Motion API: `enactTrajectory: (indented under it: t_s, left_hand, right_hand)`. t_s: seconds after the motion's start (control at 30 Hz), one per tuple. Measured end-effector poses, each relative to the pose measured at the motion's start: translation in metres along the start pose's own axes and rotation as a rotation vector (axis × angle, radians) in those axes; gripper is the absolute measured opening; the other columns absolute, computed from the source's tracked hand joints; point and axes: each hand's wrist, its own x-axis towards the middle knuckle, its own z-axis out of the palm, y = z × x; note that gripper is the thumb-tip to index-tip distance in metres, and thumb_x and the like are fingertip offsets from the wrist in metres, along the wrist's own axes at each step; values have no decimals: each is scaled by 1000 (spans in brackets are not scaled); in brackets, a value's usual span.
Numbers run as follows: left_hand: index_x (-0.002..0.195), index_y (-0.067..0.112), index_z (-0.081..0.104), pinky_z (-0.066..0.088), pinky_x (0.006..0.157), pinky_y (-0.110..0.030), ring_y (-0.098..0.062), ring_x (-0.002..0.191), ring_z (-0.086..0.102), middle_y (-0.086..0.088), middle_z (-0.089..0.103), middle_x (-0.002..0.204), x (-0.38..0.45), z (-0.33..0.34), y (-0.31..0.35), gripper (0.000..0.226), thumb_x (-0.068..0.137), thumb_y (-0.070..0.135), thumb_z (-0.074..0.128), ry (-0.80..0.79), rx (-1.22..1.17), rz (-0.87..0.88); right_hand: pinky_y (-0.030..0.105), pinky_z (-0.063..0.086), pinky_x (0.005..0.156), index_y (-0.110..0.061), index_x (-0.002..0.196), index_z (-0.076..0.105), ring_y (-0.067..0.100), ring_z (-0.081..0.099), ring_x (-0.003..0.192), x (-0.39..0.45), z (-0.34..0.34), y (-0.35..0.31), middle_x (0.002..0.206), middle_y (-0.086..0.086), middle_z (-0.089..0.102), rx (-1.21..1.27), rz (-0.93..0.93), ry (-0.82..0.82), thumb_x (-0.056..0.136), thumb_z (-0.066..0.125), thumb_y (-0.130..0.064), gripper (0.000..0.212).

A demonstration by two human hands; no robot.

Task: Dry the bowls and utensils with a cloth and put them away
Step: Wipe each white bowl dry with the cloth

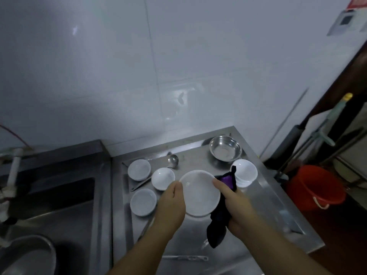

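Both hands hold a white bowl (198, 192) above the steel counter (258, 205). My left hand (171, 203) grips its left rim. On the right rim, my right hand (234, 203) holds a dark purple cloth (220, 219) against the bowl, thumb lying over the edge. Three small white bowls (139, 169) (163, 178) (143, 201) sit to the left. At the right a stack of white bowls (245, 172) rests behind the cloth. A steel bowl (225, 148) and a ladle (172, 160) lie at the back.
A sink (59, 197) with a tap (14, 167) lies left of the counter, and a metal pot (27, 255) sits at its near corner. A flat utensil (184, 258) lies near the counter's front. On the floor at right stand a red bucket (315, 187) and mop handles (321, 133).
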Motion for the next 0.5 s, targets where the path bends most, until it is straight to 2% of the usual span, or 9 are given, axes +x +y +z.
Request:
enactTrajectory:
  t_s: [0.07,0.17,0.27,0.37,0.43,0.5]
  left_hand:
    - [98,27,70,61,74,-40,-20,97,66,-1,70,104,3,13,-8,30,109,39,45,-77,-88,-97]
    - [103,27,77,65,67,-37,-30,104,70,-7,71,115,1,38,-12,24,106,33,55,-238,-252,-272]
    - [108,26,76,67,72,-41,-31,102,73,-10,72,116,-2,69,-18,20,107,31,57,-318,-242,-347]
    - [111,24,75,66,83,-48,-32,103,73,-12,73,118,-3,107,-22,19,108,30,57,-370,-197,-404]
    - [112,23,75,65,82,-45,-34,105,72,-13,73,118,-4,136,-21,19,108,29,58,-385,-181,-445]
    - [111,23,76,66,77,-41,-33,105,73,-13,73,117,-5,167,-18,18,106,28,60,-373,-177,-480]
  right_hand:
    - [41,58,60,-20,114,76,35,76,81,3,-21,6,103,16,80,-24,2,52,86,86,-35,33]
    - [39,58,61,-17,107,77,32,74,76,11,-61,15,96,15,80,-81,16,184,82,90,-33,32]
    - [38,61,62,-16,106,77,35,76,81,25,-104,19,91,13,81,-148,43,280,80,91,-26,31]
    - [36,61,59,-22,103,75,34,77,82,41,-148,18,79,3,80,-232,52,314,79,92,-20,29]
    - [37,59,60,-24,99,74,31,76,80,54,-179,14,75,0,79,-300,42,328,77,93,-18,30]
    - [40,60,64,-26,98,73,31,75,81,68,-208,6,81,3,78,-361,38,321,76,94,-19,32]
